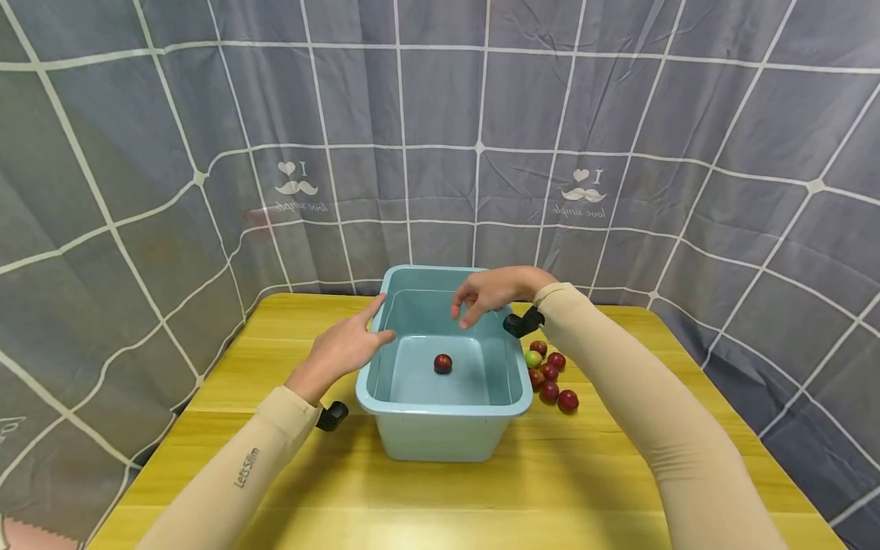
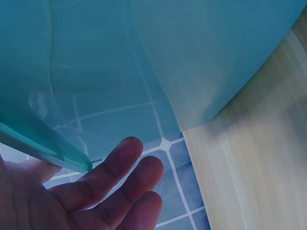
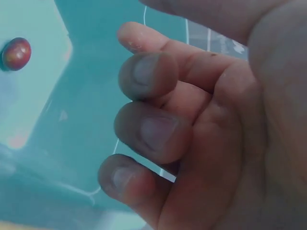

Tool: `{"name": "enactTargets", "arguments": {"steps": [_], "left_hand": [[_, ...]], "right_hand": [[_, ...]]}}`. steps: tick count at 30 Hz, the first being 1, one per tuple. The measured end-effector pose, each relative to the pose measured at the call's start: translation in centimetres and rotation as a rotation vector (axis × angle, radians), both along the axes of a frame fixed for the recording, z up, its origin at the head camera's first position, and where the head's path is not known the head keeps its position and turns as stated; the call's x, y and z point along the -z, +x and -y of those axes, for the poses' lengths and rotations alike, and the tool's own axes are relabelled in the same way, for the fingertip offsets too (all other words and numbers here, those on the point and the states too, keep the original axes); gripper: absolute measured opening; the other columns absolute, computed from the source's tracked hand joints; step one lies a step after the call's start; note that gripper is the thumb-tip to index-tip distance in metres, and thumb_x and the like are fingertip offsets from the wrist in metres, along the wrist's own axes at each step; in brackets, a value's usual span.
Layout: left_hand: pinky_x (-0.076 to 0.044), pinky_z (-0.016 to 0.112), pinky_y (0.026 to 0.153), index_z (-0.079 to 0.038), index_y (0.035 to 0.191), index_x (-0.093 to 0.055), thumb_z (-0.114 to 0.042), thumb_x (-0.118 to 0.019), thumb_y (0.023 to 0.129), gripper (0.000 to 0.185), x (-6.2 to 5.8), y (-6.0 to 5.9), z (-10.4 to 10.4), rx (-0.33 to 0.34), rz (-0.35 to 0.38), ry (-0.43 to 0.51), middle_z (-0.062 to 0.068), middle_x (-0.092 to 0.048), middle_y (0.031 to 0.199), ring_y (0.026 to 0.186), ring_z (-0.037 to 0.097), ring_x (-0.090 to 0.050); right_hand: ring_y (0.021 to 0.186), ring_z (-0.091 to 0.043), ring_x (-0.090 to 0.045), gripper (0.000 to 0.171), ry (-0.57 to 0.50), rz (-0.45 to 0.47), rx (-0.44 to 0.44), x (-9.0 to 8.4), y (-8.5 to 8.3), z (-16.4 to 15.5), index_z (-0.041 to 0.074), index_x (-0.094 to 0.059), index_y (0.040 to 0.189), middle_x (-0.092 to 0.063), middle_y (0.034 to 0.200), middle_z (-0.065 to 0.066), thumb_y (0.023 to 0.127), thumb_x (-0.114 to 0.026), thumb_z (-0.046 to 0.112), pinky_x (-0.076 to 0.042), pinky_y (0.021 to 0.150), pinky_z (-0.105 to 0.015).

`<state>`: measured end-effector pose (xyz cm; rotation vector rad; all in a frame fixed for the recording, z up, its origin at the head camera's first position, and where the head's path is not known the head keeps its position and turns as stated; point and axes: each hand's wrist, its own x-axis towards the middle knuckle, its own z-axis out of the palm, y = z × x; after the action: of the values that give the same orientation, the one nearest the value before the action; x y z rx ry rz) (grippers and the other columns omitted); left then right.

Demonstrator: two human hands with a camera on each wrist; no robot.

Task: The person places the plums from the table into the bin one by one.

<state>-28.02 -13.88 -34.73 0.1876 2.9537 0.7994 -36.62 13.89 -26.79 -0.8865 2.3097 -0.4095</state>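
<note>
Head view shows my right hand (image 1: 496, 294) hanging over the tub (image 1: 444, 409), fingers loosely curled and holding nothing, with one dark red fruit (image 1: 443, 363) lying on the tub floor below and a little toward me from the fingertips. That drop, straight down and slightly nearer, is the relation that counts; my right hand is clearly the nearer one to it. My left hand (image 1: 345, 347) rests against the tub's left rim, fingers straight, steadying rather than gripping. The fruit is small, round and glossy, with no long axis to speak of, and sits alone near the middle of the floor. In the right wrist view it shows up and to the left of my curled fingers (image 3: 153, 127). More fruit, red with one green, lies in a pile (image 1: 548, 374) on the table (image 1: 481, 496) just right of the tub.
</note>
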Motion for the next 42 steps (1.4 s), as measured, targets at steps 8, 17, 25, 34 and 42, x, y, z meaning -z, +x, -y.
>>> {"name": "enactTargets", "arguments": {"steps": [8, 17, 25, 34, 42], "left_hand": [[-0.051, 0.052, 0.081, -0.037, 0.163, -0.011, -0.058, -0.051, 0.095, 0.081, 0.2, 0.1, 0.0, 0.000, -0.003, 0.002, 0.016, -0.043, 0.157, 0.131, 0.044, -0.053], [-0.051, 0.050, 0.076, -0.038, 0.163, -0.010, -0.058, -0.050, 0.095, 0.081, 0.1, 0.1, 0.1, -0.009, 0.003, -0.007, 0.016, -0.043, 0.157, 0.129, 0.044, -0.054], [-0.051, 0.054, 0.081, -0.038, 0.163, -0.010, -0.057, -0.051, 0.096, 0.080, 0.3, 0.2, 0.1, -0.003, 0.006, 0.001, 0.017, -0.042, 0.157, 0.130, 0.045, -0.053], [-0.051, 0.050, 0.077, -0.038, 0.163, -0.010, -0.058, -0.050, 0.096, 0.081, 0.3, 0.2, 0.2, -0.007, 0.011, 0.002, 0.017, -0.042, 0.158, 0.130, 0.045, -0.054], [-0.051, 0.053, 0.080, -0.038, 0.163, -0.010, -0.058, -0.050, 0.096, 0.081, 0.1, 0.1, 0.0, 0.000, 0.004, -0.001, 0.016, -0.042, 0.158, 0.131, 0.045, -0.053]], "right_hand": [[0.070, -0.016, -0.046, 0.030, -0.133, -0.078, 0.057, 0.4, 0.6, -2.9, 0.016, -0.067, 0.122, -0.057, 0.080, -0.010, 0.095, -0.071, 0.029, -0.039, 0.073, -0.032], [0.065, -0.024, -0.043, 0.038, -0.308, -0.096, 0.149, 0.8, 1.1, -5.8, 0.018, -0.064, 0.130, -0.058, 0.082, -0.012, 0.095, -0.070, 0.031, -0.040, 0.065, -0.032], [0.064, -0.022, -0.041, 0.036, -0.423, -0.086, 0.232, 1.8, 2.2, -8.2, 0.020, -0.063, 0.131, -0.054, 0.079, -0.006, 0.097, -0.067, 0.030, -0.039, 0.063, -0.030], [0.069, -0.028, -0.043, 0.043, -0.546, -0.101, 0.355, 3.2, 3.7, -11.2, 0.016, -0.060, 0.136, -0.054, 0.082, -0.009, 0.098, -0.067, 0.034, -0.042, 0.065, -0.032], [0.072, -0.030, -0.047, 0.043, -0.628, -0.126, 0.427, 4.4, 4.9, -13.8, 0.019, -0.058, 0.138, -0.052, 0.084, -0.013, 0.099, -0.065, 0.035, -0.046, 0.069, -0.034]]}}
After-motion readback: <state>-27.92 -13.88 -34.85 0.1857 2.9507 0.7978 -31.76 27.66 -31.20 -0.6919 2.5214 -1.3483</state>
